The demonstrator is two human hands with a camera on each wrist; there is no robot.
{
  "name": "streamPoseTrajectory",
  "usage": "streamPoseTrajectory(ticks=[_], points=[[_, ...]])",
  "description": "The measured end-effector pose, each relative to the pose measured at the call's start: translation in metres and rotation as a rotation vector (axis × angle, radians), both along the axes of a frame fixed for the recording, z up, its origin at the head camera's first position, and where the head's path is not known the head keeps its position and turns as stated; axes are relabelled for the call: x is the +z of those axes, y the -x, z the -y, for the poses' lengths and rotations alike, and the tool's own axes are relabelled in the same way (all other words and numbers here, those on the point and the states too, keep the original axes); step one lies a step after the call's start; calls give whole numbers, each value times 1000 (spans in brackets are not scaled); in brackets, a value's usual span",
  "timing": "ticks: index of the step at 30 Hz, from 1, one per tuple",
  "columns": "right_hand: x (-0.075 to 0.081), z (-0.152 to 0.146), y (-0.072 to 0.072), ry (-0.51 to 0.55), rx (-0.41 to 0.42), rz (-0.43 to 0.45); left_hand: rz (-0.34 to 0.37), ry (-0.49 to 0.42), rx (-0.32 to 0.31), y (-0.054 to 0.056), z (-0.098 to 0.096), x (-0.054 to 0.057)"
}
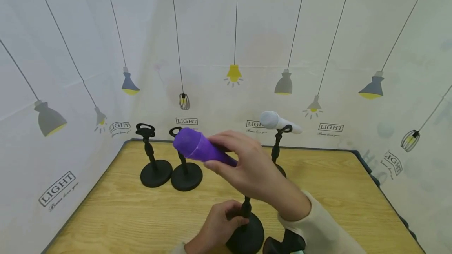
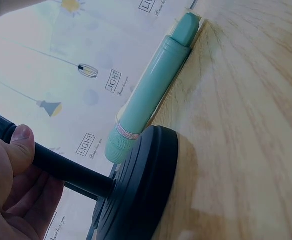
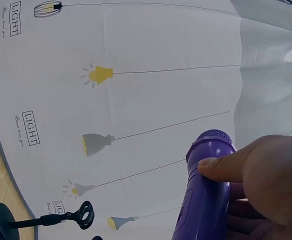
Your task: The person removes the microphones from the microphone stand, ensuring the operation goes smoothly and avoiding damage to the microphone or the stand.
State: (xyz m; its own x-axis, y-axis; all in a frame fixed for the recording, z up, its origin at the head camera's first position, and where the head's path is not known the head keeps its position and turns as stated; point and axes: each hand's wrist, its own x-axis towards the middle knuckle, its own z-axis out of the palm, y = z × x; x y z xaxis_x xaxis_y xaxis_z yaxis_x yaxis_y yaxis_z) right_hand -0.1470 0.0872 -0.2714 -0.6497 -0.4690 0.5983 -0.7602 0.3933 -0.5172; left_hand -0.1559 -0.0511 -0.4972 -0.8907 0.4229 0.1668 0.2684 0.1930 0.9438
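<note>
Microphone (image 1: 205, 148) in head view: purple, raised above and a touch left of the near stand (image 1: 251, 233), head end pointing away from it. Right grip (image 1: 254, 164) is closed round the barrel, thumb on one side, fingers on the other. It hides the top of the near stand, so can't tell if the tail touches. Left grip (image 1: 220, 222) pinches that stand's pole low, above the base on the desk (image 1: 116, 214). Beyond the near stand: two bare stands (image 1: 155, 173) (image 1: 187, 176) off to its left, white microphone (image 1: 280, 122) clipped in a rear stand (image 1: 276, 156) off to its right. Left wrist view: thumb and fingers wrapped on the near stand's pole, not spread; teal microphone (image 2: 148, 95) past its base. Right wrist view: thumb lies flat on the purple barrel just below the mesh, fingers behind, firm hold, no visible gap; near stand not in shot. Handling, my read: light, stiff hollow plastic, glossy so could twist or slide; mesh end probably dents if squeezed. Take it mid-barrel, tail left free. Stand base looks weighty, pole the sensible place to steady it.
</note>
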Motion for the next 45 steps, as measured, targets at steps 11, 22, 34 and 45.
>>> streamPoseTrajectory(ticks=[11, 22, 34, 45], points=[[9, 1, -4, -23, 39, -37, -23, -15, -11, -1, -1, -1], [-4, -15, 0, -48, -25, -42, 34, -17, -8, -1, 2, 1], [-21, -37, 0, -38, -65, 21, 59, -44, -35, -2, 2, -1], [-36, -60, -5, -34, -153, 101, 82, -18, -27, -1, 3, -2]])
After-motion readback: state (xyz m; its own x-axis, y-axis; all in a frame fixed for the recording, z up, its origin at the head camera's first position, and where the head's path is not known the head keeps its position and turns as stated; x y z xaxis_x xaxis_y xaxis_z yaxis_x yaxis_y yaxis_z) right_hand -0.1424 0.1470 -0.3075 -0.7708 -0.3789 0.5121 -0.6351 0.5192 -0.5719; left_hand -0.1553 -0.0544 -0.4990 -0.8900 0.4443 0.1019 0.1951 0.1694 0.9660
